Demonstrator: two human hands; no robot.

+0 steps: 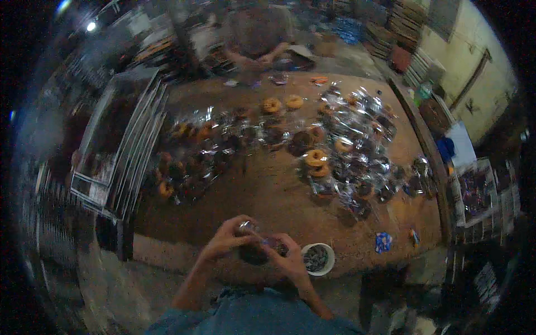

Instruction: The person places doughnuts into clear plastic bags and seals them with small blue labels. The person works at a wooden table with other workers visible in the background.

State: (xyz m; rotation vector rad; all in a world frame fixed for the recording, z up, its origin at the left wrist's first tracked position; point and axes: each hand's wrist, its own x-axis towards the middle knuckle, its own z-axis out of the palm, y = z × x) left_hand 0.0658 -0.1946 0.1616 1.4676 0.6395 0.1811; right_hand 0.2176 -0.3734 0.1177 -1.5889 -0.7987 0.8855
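Close to the table's near edge, both of my hands are on a clear plastic bag (247, 226) that shines under the light. My left hand (224, 240) has its fingers curled round the bag's left part. At its right end, the fingers of my right hand (290, 262) are pinched together. What the bag holds is mostly covered by my hands; a dark shape shows below it. Just right of my right hand stands a white tub (329, 267) with small dark strips in it.
Bagged brown and dark doughnuts (357, 162) are heaped at right, with more (192, 162) at left. Two plain doughnuts (317, 158) lie mid-table. A blue packet (383, 242) sits near right. Metal racks (120, 145) flank the left; another person's hands (259, 58) show beyond the far edge.
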